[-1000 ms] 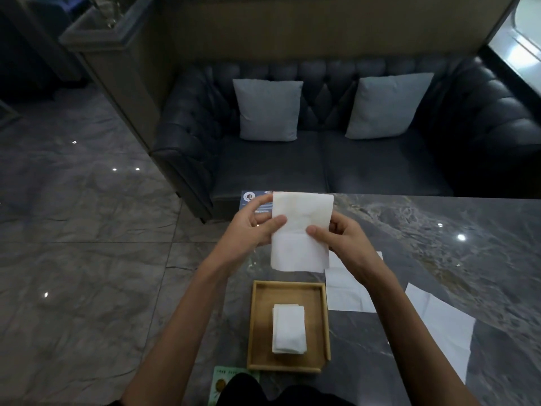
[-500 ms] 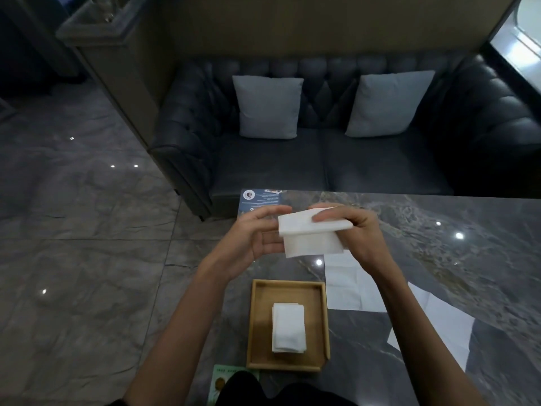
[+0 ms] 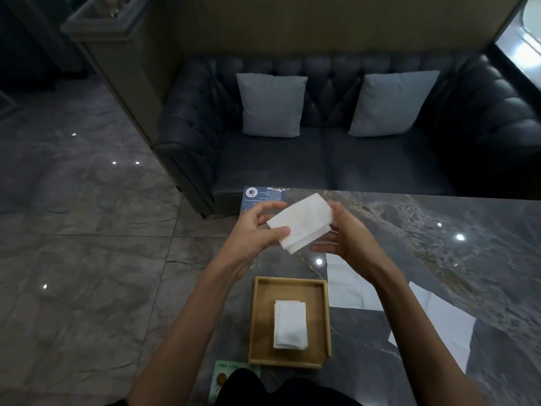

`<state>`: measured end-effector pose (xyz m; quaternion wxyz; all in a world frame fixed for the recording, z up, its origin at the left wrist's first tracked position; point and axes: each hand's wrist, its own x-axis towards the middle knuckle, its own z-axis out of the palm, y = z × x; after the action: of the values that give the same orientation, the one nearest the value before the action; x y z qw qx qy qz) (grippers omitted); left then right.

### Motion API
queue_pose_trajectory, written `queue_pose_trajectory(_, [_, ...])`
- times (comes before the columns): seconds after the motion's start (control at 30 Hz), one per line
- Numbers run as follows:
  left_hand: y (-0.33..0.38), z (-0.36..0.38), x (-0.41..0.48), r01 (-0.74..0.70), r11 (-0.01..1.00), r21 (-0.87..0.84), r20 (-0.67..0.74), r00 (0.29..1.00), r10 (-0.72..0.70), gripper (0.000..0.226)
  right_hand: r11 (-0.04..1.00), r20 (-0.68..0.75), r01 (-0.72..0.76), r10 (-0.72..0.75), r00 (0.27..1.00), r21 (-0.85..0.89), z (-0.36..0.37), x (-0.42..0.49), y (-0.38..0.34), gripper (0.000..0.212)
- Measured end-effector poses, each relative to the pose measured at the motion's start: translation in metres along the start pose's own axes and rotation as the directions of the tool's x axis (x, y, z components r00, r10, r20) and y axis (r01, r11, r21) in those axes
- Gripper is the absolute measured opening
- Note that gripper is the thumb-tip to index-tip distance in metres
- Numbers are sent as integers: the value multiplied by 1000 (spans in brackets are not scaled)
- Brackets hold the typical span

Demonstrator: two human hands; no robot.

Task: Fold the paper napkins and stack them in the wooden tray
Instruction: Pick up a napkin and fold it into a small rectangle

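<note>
At the centre of the frame, above the counter point(image 3: 415, 238), both hands held a folded napkin point(image 3: 301, 222) tilted with its right end higher. The left hand point(image 3: 256, 228) pinched the napkin's lower left corner, thumb on top and fingers curled behind. The right hand point(image 3: 349, 237) cupped the right edge with curled fingers, its thumb stretched out just under the lower edge. Below the hands, the wooden tray point(image 3: 259, 320) sat on the counter at lower centre with a small stack of folded napkins point(image 3: 290, 325) lying inside it. Just right of the tray, two unfolded napkins point(image 3: 349, 285) lay flat on the counter, partly hidden by the right forearm. A blue card point(image 3: 265, 196) lay at the counter's far left corner.
</note>
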<state>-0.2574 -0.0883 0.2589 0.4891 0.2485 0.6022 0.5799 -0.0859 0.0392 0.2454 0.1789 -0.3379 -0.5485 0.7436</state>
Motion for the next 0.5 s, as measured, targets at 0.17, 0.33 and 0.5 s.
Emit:
queue_pose_trajectory(0.17, [1, -4, -10, 33, 981, 189, 122, 991, -57, 59, 979, -75, 151, -162, 984, -135, 6, -4, 6, 23])
queue_pose_trajectory(0.33, [-1, 1, -18, 116, 969, 216, 234, 958, -166, 54, 866, -2, 213, -240, 971, -453, 12, -4, -8, 22])
queue_pose_trajectory(0.5, [-2, 1, -24, 275, 961, 14, 386, 886, -259, 52, 699, 65, 268, -303, 951, -663, 8, -6, -13, 19])
